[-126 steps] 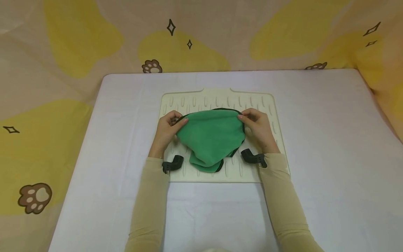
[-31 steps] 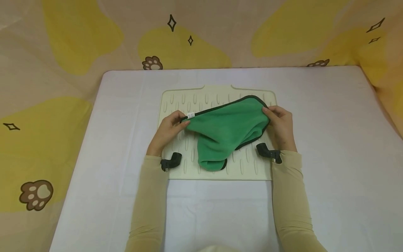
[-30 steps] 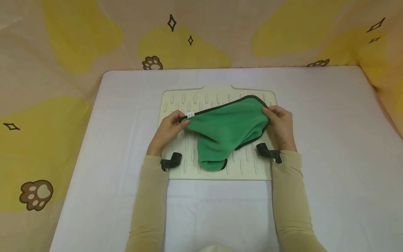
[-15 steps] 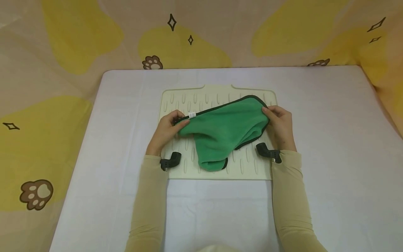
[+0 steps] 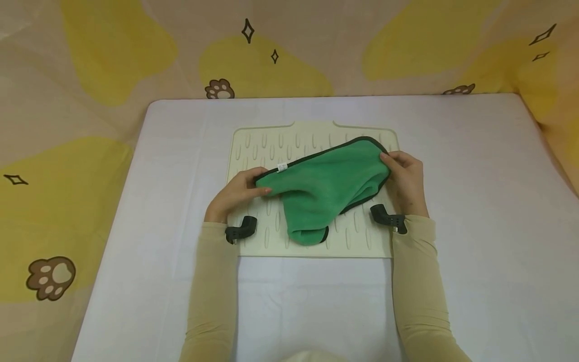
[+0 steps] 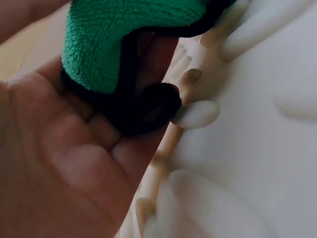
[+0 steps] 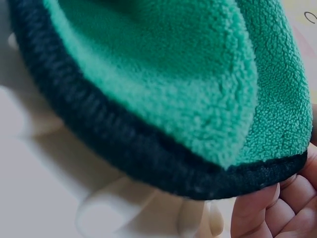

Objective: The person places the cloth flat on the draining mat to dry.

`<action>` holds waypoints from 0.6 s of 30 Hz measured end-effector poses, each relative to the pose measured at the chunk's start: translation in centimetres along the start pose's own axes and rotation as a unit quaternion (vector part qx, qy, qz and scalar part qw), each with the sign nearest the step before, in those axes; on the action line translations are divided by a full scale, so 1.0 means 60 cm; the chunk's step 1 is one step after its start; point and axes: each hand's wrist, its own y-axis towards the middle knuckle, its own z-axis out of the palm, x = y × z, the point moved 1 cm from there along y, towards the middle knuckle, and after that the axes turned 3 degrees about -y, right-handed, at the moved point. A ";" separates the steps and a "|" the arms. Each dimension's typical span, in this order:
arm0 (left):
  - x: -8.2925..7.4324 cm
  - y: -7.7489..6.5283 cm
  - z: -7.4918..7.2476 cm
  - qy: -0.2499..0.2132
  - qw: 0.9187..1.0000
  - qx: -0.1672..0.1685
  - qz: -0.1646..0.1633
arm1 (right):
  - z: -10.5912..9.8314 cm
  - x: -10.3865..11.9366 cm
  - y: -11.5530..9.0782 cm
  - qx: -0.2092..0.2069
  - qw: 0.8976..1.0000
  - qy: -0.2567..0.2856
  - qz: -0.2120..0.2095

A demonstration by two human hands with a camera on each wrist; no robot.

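A green microfiber cloth point(image 5: 316, 176) with black edging and a small white label point(image 5: 282, 167) hangs bunched between both hands, overlapping a cream ribbed mat. My left hand point(image 5: 237, 193) holds its left corner, thumb in front and fingers behind. In the left wrist view, the black-edged corner point(image 6: 94, 64) lies against the fingers of the left hand point(image 6: 64, 148), with a black loop beside it. My right hand point(image 5: 407, 178) pinches the right edge by thumb and fingers. Fleecy folds of the cloth point(image 7: 173, 89) fill the right wrist view, the right hand's fingers point(image 7: 252, 213) at its edge.
The cream mat point(image 5: 262, 241) lies mid-table on a white tablecloth point(image 5: 475, 226). Behind and to the sides hangs a patterned curtain point(image 5: 289, 30) with yellow patches and paw prints. A black wrist camera point(image 5: 242, 230) sits on the left wrist and another point(image 5: 386, 218) on the right.
Since the earliest frame, the right hand has moved rightward, spreading the cloth wider and bringing the label into view. Lately the left hand has shifted slightly down, its thumb lower on the cloth's corner.
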 end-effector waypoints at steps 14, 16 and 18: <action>0.006 0.002 -0.010 -0.035 0.973 -0.219 -0.061 | 0.001 -0.003 -0.001 0.012 1.000 0.025 0.000; 0.007 0.002 -0.011 -0.077 0.966 -0.239 -0.065 | 0.001 -0.005 0.000 0.019 0.999 0.033 0.004; 0.007 0.001 -0.013 -0.117 0.959 -0.249 -0.062 | 0.002 -0.007 0.000 0.023 0.999 0.034 0.009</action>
